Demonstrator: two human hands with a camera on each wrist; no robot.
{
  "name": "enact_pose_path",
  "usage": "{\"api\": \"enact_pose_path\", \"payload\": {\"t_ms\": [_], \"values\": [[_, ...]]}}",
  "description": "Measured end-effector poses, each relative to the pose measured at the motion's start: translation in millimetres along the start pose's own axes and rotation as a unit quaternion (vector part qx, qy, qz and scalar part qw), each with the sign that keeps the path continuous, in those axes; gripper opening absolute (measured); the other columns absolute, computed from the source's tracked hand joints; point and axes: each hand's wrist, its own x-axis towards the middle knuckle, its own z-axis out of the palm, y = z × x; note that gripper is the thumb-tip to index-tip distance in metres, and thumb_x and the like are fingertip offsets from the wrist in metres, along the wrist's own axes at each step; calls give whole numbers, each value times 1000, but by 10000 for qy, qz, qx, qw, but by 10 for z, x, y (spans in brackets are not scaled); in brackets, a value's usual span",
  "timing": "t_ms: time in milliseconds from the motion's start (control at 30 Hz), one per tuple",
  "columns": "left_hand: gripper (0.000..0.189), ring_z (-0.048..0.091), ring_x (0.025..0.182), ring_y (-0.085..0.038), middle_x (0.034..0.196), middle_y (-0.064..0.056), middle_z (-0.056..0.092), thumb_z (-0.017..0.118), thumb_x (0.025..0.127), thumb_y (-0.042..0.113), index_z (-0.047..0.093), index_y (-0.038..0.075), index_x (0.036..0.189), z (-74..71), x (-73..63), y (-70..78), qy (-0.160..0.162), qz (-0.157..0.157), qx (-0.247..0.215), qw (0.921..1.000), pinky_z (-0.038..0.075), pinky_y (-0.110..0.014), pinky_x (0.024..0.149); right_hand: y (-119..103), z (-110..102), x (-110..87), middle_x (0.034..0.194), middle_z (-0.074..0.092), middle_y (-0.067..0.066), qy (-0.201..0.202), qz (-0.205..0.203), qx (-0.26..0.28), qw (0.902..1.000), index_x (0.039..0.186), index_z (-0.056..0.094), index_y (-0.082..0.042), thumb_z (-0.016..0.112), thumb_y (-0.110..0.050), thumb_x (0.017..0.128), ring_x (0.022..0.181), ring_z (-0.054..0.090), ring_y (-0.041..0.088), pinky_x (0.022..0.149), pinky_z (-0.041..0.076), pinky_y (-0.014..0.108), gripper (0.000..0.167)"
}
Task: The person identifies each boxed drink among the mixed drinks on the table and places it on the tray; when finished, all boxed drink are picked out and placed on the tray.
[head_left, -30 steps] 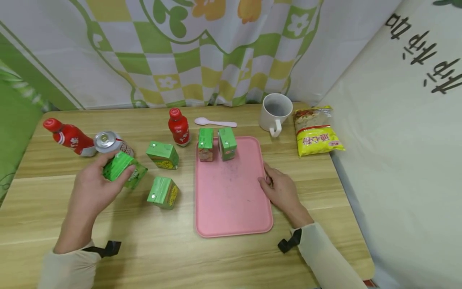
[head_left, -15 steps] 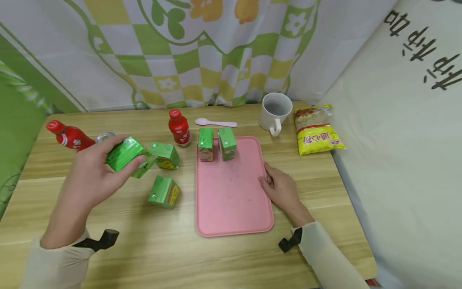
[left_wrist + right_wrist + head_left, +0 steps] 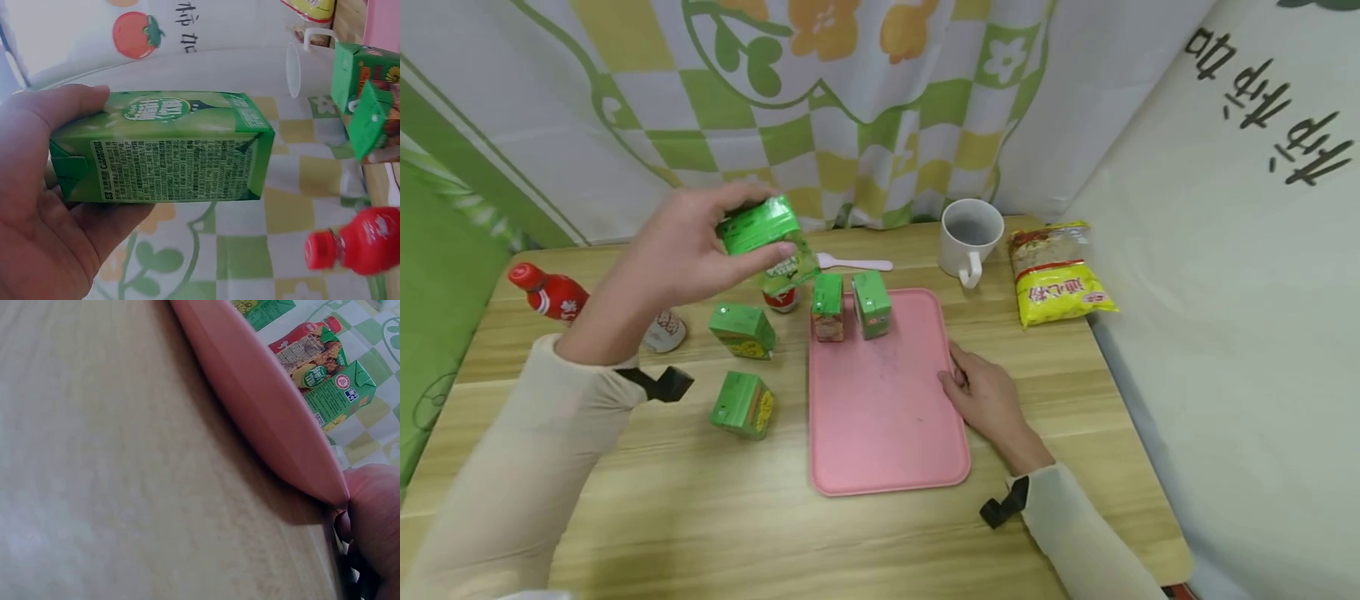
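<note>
My left hand (image 3: pixel 688 250) grips a green juice box (image 3: pixel 771 233) between thumb and fingers, raised above the back left of the table. In the left wrist view the small print on the box's side (image 3: pixel 175 169) faces the camera. My right hand (image 3: pixel 992 404) pinches the right rim of a pink tray (image 3: pixel 887 417), with some fingertips hidden. Two more drink cartons, one (image 3: pixel 828 308) left and one (image 3: pixel 872 304) right, stand at the tray's far end. Left of the tray are two further green cartons, a farther one (image 3: pixel 742 331) and a nearer one (image 3: pixel 742 406).
A red bottle (image 3: pixel 369 240) stands behind the raised juice box. Another red bottle (image 3: pixel 550 292) and a can (image 3: pixel 665 332) are partly covered by my left arm. A pink spoon (image 3: pixel 857 264), white mug (image 3: pixel 970 237) and yellow packet (image 3: pixel 1060 275) lie along the back.
My left hand has carried the juice box up and to the right, from beside the can to in front of the red bottle. My right hand stays on the tray rim.
</note>
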Motion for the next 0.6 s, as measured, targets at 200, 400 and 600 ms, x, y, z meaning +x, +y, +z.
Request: {"api": "enact_pose_path", "payload": {"t_ms": [200,400,600], "values": [[48,55,76,-16,98,-3,65,76,92,34,64,6,130,201,491,32,-625,253,-76,9977,47,-31,65,31,21,-9,76,52,-6,83,0,-26,10000,141,59,-3,68,-28,96,62,47,13,55,39,32,51],[57,57,84,-18,108,-4,65,73,93,43,61,6,136,516,860,43,-1134,681,478,9901,47,-36,69,41,38,-5,76,52,-6,-9,49,117,9999,143,58,-4,67,-29,97,60,46,11,53,38,31,53],[53,56,92,-19,112,-1,63,71,95,44,59,16,138,866,1165,112,-1698,994,1222,9728,48,-42,71,41,39,-4,75,52,-7,13,112,104,9999,143,58,-5,68,-29,97,61,45,12,53,38,31,53]]}}
